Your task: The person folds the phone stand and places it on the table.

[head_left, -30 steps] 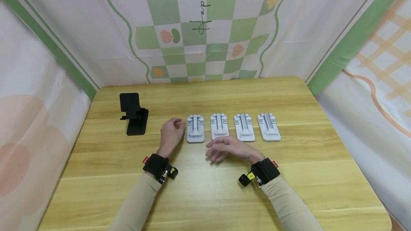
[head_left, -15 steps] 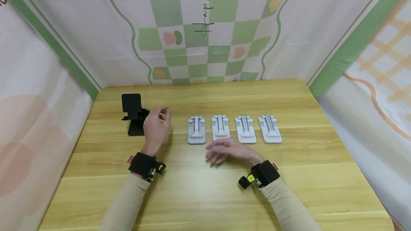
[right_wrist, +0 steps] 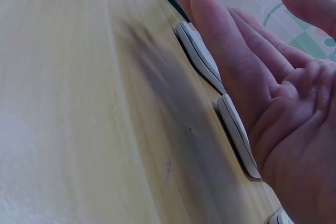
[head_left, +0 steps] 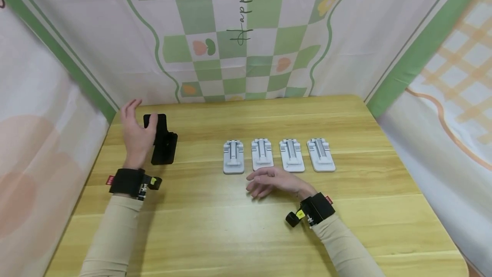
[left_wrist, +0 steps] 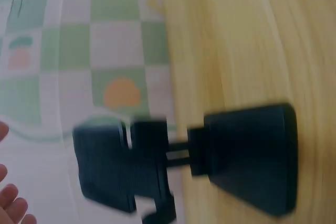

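Note:
An unfolded black phone stand (head_left: pixel 164 151) stands at the left of the table, its upper plate tilted up. My left hand (head_left: pixel 137 138) is just left of it, fingers spread, the thumb overlapping the plate in the head view. The left wrist view has the black stand (left_wrist: pixel 252 156) large, with only a few fingertips (left_wrist: pixel 11 203) at the edge, apart from it. My right hand (head_left: pixel 278 179) hovers over the table with relaxed fingers, holding nothing. Just beyond it, folded white phone stands (head_left: pixel 233 158) lie in a row; the hand partly covers one (head_left: pixel 262 155).
The wooden table (head_left: pixel 230 225) reaches back to a checked green and white cloth (head_left: pixel 246 67). More cloth hangs along both sides. A black wrist strap with a small camera (head_left: pixel 153 183) sits on each arm.
My left hand has gone left from beside the leftmost white stand, past the black stand to its far left side, its fingers spreading. The right hand has stayed in place.

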Motion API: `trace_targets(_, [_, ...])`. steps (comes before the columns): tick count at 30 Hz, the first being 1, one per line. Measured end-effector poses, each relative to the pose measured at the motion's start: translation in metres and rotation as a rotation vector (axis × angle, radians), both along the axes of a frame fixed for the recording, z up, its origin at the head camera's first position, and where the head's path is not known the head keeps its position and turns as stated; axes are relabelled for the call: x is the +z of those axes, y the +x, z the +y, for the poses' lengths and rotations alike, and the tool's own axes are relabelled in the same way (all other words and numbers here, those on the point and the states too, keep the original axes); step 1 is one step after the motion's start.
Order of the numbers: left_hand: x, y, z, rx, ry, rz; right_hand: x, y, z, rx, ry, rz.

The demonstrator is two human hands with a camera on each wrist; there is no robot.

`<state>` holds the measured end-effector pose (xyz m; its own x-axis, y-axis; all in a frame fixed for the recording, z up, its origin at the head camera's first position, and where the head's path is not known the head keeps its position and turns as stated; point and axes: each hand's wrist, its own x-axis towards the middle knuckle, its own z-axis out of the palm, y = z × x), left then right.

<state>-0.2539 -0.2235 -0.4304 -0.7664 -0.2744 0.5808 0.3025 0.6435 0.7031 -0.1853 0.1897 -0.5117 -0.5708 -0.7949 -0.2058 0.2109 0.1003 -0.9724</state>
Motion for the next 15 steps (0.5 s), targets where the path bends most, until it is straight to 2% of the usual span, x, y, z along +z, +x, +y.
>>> trace_targets(5, [0.001, 0.003, -0.023, -0.012, 0.028, -0.176, 0.0, 0.0, 0.0, 0.005, -0.012, 0.001])
trace_targets(10, [-0.002, 0.004, -0.034, -0.053, 0.053, -0.292, -0.001, 0.0, 0.001, 0.004, -0.007, 0.007])
trace_targets(15, [-0.009, 0.006, -0.044, -0.11, 0.143, -0.41, -0.002, 0.001, 0.001, 0.006, -0.005, -0.003])
